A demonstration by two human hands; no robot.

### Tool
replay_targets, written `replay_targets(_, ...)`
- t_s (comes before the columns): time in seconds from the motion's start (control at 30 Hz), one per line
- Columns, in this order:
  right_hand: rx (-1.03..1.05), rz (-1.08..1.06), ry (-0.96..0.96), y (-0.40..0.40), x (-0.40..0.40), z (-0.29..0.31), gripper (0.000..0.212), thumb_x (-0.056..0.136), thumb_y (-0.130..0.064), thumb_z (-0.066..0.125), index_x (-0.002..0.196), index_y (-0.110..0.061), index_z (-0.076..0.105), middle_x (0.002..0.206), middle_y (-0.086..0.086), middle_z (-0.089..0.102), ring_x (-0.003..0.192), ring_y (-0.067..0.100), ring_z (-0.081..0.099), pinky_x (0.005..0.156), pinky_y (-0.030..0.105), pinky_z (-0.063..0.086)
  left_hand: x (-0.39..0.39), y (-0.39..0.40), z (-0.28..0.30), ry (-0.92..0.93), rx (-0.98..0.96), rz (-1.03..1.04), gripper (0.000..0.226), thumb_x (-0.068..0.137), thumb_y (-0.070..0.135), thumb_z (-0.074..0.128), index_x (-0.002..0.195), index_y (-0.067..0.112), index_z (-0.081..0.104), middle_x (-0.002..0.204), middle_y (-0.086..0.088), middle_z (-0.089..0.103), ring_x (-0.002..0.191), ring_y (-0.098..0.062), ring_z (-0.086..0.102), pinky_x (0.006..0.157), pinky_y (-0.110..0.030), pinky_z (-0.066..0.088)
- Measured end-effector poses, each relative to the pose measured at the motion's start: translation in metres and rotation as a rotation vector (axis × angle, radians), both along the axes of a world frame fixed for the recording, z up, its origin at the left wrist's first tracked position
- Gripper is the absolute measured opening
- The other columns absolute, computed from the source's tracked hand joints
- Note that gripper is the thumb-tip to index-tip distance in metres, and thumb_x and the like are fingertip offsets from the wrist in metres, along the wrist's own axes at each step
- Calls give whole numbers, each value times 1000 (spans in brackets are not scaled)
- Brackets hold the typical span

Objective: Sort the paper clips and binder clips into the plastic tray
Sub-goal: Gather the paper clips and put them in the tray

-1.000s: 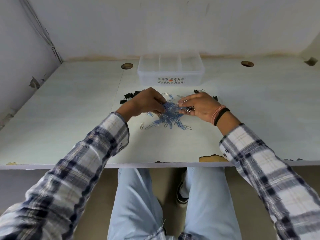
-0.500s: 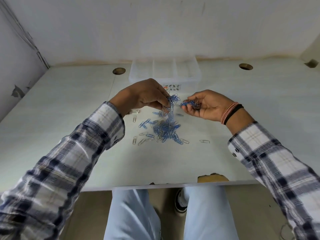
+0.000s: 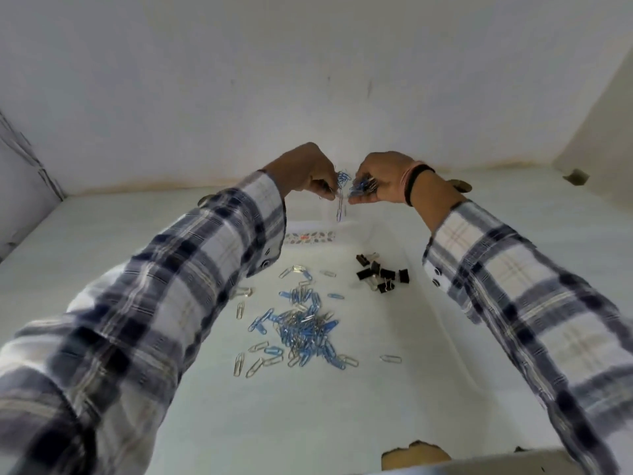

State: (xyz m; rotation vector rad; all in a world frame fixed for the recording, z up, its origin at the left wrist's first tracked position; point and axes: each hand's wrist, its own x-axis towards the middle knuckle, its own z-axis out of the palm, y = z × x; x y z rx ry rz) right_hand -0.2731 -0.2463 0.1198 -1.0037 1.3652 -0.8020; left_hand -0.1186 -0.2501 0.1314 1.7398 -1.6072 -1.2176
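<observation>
Both hands are raised over the clear plastic tray (image 3: 356, 234), which is mostly hidden behind them and my left sleeve. My left hand (image 3: 301, 173) pinches a tangle of blue paper clips (image 3: 342, 178), and a few linked clips dangle below it. My right hand (image 3: 383, 181) cups a second bunch of blue clips (image 3: 363, 188). A pile of blue and silver paper clips (image 3: 301, 327) lies on the table below. Several black binder clips (image 3: 382, 275) sit to the right of that pile.
The white table (image 3: 445, 389) has a chipped front edge (image 3: 414, 457). A round cable hole (image 3: 460, 185) shows just beyond my right wrist. White walls close in the back and both sides.
Both hands have lifted off the pile with clips and moved forward and up over the tray. The camera has tilted up, and the binder clips are now uncovered.
</observation>
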Motion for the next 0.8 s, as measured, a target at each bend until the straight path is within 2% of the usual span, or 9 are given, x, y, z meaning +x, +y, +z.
replay_targets(0.13,49,81,164,-6,1,7,38,94,7,45,132,9,47,138,33,47,122,45,56,89,51,57,-7,-4,-3,-57,99,-93,4,89,-6,67,87,-4,65,89,-15,72,64,-17,72,89,-36,60)
replay_targets(0.2,22,102,184,-2,-3,11,44,95,7,43,139,10,42,134,32,51,126,45,53,95,53,54,-7,-1,-2,-42,99,-83,11,91,-6,64,101,-2,63,95,-13,70,75,-18,73,93,-38,58)
replay_targets(0.3,-52,26,88,12,-12,16,41,91,14,41,131,13,49,123,32,57,109,46,63,84,54,59,-5,5,5,45,23,-41,20,89,-16,61,109,-13,62,107,-29,62,90,-37,70,88,-45,61)
replay_targets(0.4,-137,-5,158,38,-18,15,29,92,10,50,120,14,57,110,33,65,94,43,72,78,43,62,2,21,12,65,-25,-33,13,88,-15,62,100,-10,63,99,-31,65,85,-37,75,87,-42,62)
replay_targets(0.5,-136,140,329,73,-22,-3,22,92,7,56,113,14,61,99,33,70,92,42,73,84,45,61,16,48,7,21,-10,-47,16,90,-11,65,105,-16,66,98,-28,71,82,-33,77,87,-41,61)
replay_targets(0.6,-70,298,477,100,-19,-34,18,92,5,59,109,10,64,95,29,71,87,38,74,84,46,61,29,78,-17,-122,59,-146,21,90,-8,66,110,-13,65,98,-25,73,83,-31,77,84,-42,63)
replay_targets(0.7,-71,453,716,119,-5,-65,18,86,0,64,103,6,67,92,21,72,84,32,74,82,45,61,37,106,-52,-404,48,-283,19,93,-6,60,112,-8,63,101,-20,70,78,-25,73,73,-35,64)
replay_targets(0.77,-166,488,909,131,8,-76,6,84,-5,57,80,-5,62,77,11,65,71,25,66,69,36,59,40,121,-73,-593,-36,-314,26,95,-3,50,119,-6,58,122,-21,65,97,-30,70,84,-37,60)
replay_targets(0.8,-210,470,936,136,14,-80,14,84,-7,52,71,-11,54,72,8,59,66,23,60,63,32,54,41,127,-83,-671,-86,-323,34,94,-1,47,127,-5,55,132,-19,61,111,-32,65,94,-39,56)
